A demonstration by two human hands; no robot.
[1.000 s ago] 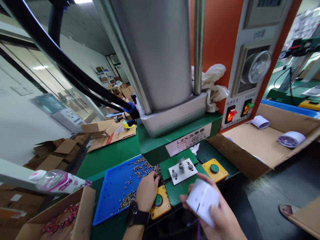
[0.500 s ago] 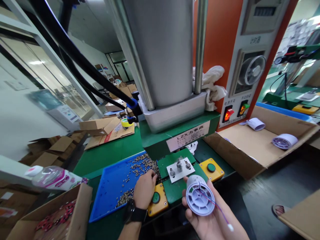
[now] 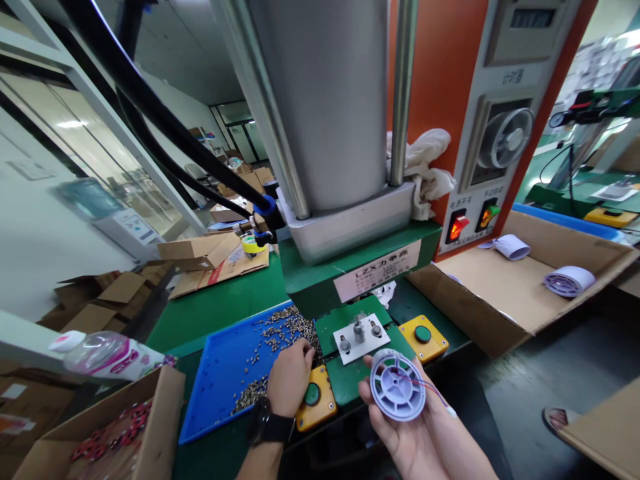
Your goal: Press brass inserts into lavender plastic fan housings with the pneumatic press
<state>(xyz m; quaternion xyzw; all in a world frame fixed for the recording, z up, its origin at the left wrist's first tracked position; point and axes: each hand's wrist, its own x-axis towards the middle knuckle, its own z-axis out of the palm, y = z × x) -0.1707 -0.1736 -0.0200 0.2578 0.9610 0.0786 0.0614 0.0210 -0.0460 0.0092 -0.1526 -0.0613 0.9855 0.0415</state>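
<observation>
My left hand (image 3: 290, 375), with a black watch (image 3: 267, 425) on its wrist, rests at the right edge of a blue tray (image 3: 210, 373). Its fingers are curled together beside small metal pieces (image 3: 293, 327); what they pinch, if anything, is hidden. In my right hand (image 3: 415, 437) I hold a pale lavender round plastic housing (image 3: 397, 385) with a spoked face turned towards me. Thin red and blue wires with a white plug (image 3: 451, 411) trail from it to the right. Just beyond it lies a metal fixture plate (image 3: 361, 337) with a central post.
A press head (image 3: 345, 227) stands over the fixture. Yellow button boxes, one on the left (image 3: 316, 400) and one on the right (image 3: 424, 338), flank it. A cardboard box (image 3: 500, 280) at right contains similar housings. At left are a bottle (image 3: 110, 353) and a box of red parts (image 3: 165, 413).
The right hand has tilted the housing so its spoked face shows more fully, and the wires now swing higher to the right. The left hand has stayed in place.
</observation>
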